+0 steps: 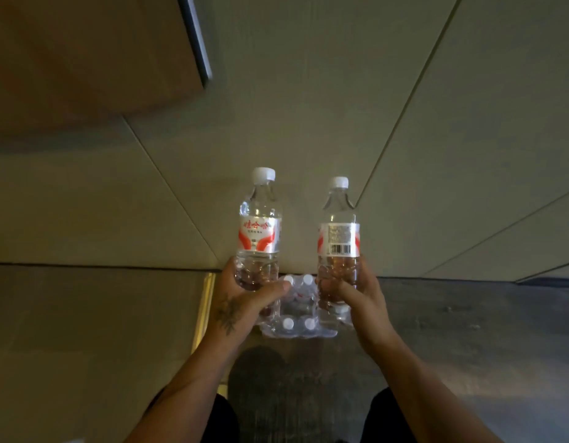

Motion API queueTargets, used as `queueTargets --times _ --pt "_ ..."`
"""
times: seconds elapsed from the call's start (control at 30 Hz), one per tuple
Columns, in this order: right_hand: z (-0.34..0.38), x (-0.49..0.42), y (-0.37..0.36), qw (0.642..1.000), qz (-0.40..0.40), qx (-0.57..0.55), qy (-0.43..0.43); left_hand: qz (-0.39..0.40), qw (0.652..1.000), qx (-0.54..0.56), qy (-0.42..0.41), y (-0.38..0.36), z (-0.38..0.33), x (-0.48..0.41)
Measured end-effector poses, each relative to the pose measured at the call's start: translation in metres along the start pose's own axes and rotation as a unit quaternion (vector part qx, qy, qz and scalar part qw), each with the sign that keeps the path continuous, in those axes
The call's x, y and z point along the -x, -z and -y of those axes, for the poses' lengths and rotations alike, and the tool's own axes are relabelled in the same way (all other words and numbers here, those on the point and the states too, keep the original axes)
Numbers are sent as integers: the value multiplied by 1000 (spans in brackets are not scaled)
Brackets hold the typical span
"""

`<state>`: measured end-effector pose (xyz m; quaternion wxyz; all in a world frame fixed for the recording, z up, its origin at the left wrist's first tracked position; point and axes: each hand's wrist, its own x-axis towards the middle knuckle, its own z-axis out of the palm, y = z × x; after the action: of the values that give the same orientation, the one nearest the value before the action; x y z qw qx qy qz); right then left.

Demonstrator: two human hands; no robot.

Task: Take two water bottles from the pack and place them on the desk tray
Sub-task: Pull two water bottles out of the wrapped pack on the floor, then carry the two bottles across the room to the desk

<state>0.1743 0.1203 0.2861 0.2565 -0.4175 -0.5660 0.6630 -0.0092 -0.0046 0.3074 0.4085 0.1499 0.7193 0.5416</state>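
Dim lighting. Pale grey-beige panelled wall [308,91] with thin dark seams; reddish-brown wooden panel [85,52] upper left, dark edge; dark grey wood-grain floor [452,330]; brass-coloured vertical strip [204,311].

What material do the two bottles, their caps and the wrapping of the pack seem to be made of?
Left bottle and right bottle: clear, glossy plastic, it seems; the wall shows through them. Their caps: opaque white plastic, probably, with a ribbed side. The pack wrapping: thin, clear, shiny film, likely shrink plastic, crinkled around the bottles inside.

Single head-worn wide-angle view, facing steeply down, close over hands and floor [468,330].
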Motion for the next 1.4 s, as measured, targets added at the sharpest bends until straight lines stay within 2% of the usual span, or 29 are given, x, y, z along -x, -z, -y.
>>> queueTargets --times 0.43,0.63,0.8,1.0,1.17,1.4 --pt "330 132 -7 1000 13 -15 23 -3 999 34 -22 30 -307 201" --pt "436 177 -6 998 28 -38 41 -9 999 40 -32 40 -394 269" --pt "475 202 3 996 37 -54 59 -7 998 58 -31 38 -427 300" --pt "493 235 16 996 -4 -60 69 37 997 50 -40 32 -446 304" --pt "500 268 22 989 -83 -73 93 135 989 41 -53 20 -456 302" --pt "480 338 36 951 -268 -111 105 291 953 -14 -84 -16 -464 315"
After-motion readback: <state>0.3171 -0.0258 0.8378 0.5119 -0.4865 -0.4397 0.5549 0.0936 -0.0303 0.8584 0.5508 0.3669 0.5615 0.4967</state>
